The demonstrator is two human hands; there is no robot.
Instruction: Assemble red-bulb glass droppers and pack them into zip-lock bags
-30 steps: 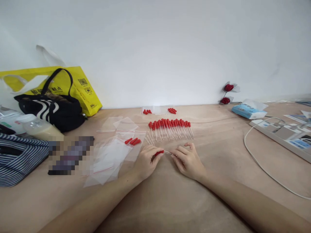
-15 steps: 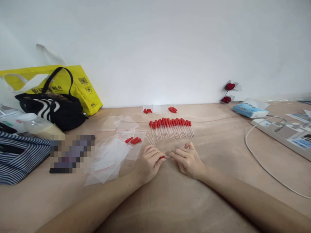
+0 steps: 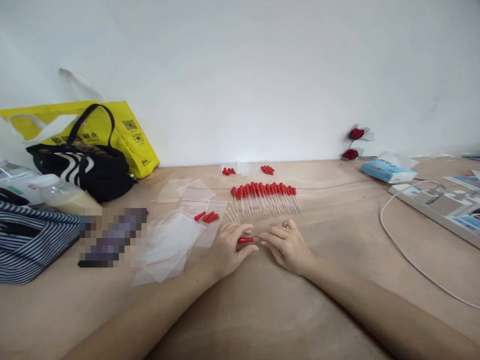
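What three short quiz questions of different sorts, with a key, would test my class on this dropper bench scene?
1. True or false: the left hand holds a red bulb.
2. The row of finished droppers lies: A) beyond the hands, B) on the yellow bag, C) beside the white cable.
3. What do the three loose red bulbs rest on?

Key: 1 true; 2 A; 3 a clear zip bag.
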